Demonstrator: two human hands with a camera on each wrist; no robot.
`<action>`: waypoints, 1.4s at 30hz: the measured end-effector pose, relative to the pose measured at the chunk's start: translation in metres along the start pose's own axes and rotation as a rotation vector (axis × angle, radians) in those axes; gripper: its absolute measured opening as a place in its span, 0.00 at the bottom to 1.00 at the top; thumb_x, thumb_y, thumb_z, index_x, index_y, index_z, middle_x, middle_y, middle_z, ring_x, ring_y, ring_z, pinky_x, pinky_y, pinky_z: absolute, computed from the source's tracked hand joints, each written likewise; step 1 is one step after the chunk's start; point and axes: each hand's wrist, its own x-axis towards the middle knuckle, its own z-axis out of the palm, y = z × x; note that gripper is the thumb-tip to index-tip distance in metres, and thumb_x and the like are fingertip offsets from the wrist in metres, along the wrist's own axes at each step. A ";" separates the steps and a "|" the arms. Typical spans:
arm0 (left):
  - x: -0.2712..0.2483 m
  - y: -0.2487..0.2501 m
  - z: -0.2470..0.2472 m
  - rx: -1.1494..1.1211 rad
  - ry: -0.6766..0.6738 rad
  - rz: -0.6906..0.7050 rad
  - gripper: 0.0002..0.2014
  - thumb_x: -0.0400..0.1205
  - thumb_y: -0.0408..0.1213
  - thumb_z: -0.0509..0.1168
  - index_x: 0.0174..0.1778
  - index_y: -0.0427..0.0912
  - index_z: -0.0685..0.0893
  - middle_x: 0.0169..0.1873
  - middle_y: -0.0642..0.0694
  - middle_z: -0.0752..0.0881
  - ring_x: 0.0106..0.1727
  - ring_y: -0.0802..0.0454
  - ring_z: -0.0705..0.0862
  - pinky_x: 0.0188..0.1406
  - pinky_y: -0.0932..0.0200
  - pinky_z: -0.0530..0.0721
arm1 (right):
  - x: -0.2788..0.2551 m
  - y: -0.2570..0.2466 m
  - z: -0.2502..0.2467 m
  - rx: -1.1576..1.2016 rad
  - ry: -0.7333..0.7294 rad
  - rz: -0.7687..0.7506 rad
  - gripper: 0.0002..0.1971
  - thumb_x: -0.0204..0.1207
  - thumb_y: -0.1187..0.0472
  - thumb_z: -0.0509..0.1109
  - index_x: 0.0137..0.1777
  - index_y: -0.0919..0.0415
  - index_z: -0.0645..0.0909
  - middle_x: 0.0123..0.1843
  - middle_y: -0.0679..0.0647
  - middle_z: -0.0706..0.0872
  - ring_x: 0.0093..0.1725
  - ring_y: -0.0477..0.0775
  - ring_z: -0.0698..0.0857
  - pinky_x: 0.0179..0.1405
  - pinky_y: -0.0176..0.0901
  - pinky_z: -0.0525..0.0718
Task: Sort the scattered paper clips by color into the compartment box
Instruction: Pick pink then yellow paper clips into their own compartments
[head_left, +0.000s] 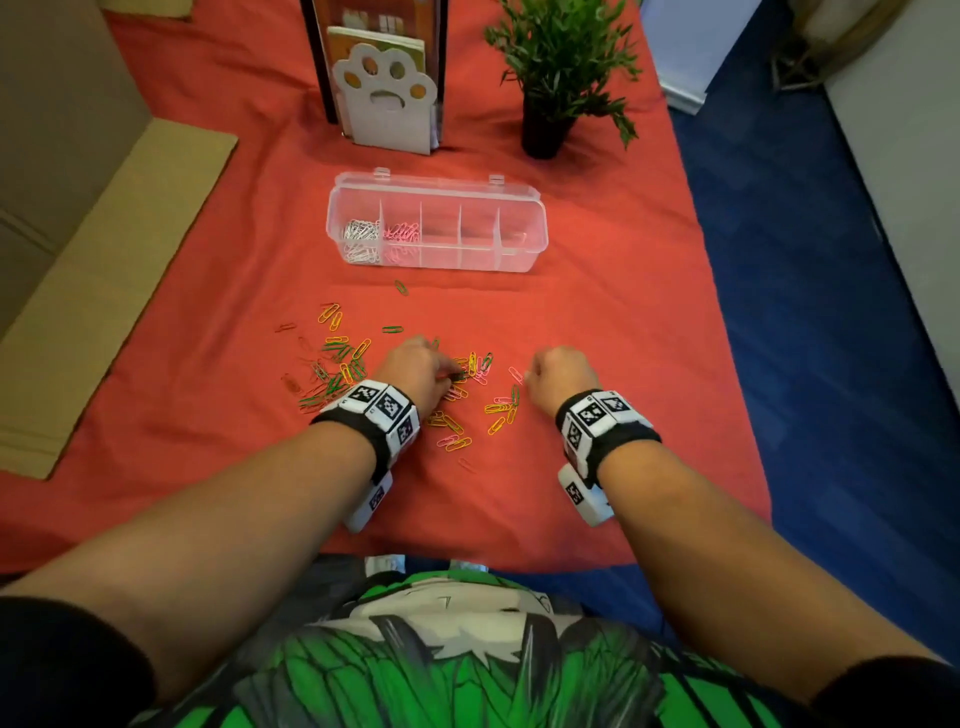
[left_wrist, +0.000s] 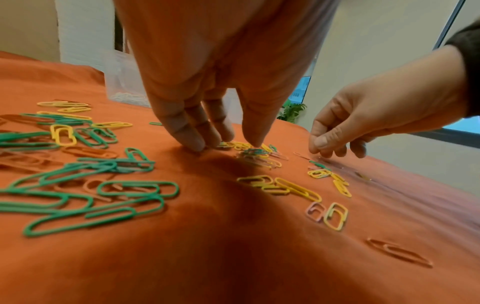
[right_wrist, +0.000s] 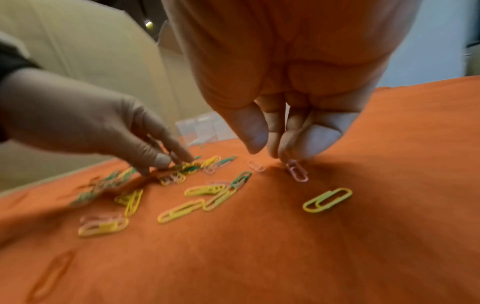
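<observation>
A clear compartment box (head_left: 436, 228) stands open on the red cloth, with white clips in its leftmost cell and pink clips in the one beside it. Green, yellow, pink and red paper clips (head_left: 358, 364) lie scattered in front of it. My left hand (left_wrist: 228, 144) points down into the pile. Its fingertips (left_wrist: 198, 145) and thumb are spread on the cloth around a small cluster of clips (left_wrist: 253, 153). My right hand (right_wrist: 272, 154) hangs just to the right with its fingers curled, and their tips pinch the end of a pink paper clip (right_wrist: 297, 172) that lies on the cloth.
A paw-shaped white holder (head_left: 387, 104) and a potted plant (head_left: 561, 67) stand behind the box. Cardboard (head_left: 119, 270) lies along the left edge of the table. The cloth's right edge (head_left: 727, 332) drops to a blue floor.
</observation>
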 end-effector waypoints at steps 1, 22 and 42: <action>0.001 -0.001 0.002 0.006 -0.001 0.007 0.16 0.79 0.36 0.65 0.62 0.49 0.85 0.57 0.37 0.80 0.61 0.40 0.80 0.63 0.58 0.73 | 0.002 -0.003 0.003 -0.016 -0.001 -0.031 0.16 0.77 0.56 0.66 0.57 0.69 0.82 0.60 0.68 0.84 0.61 0.67 0.82 0.58 0.50 0.80; -0.002 -0.024 -0.005 0.037 -0.012 -0.016 0.10 0.73 0.31 0.68 0.48 0.42 0.90 0.55 0.38 0.80 0.58 0.41 0.81 0.59 0.59 0.75 | 0.015 -0.034 0.017 0.237 -0.033 -0.148 0.16 0.75 0.69 0.59 0.52 0.58 0.87 0.58 0.60 0.84 0.52 0.62 0.85 0.48 0.41 0.79; 0.015 -0.036 -0.018 0.061 0.071 -0.033 0.11 0.77 0.28 0.61 0.49 0.43 0.87 0.51 0.37 0.81 0.54 0.37 0.83 0.53 0.49 0.82 | 0.023 -0.025 0.017 0.396 -0.085 0.084 0.06 0.76 0.62 0.64 0.44 0.56 0.83 0.40 0.52 0.81 0.40 0.51 0.79 0.41 0.39 0.76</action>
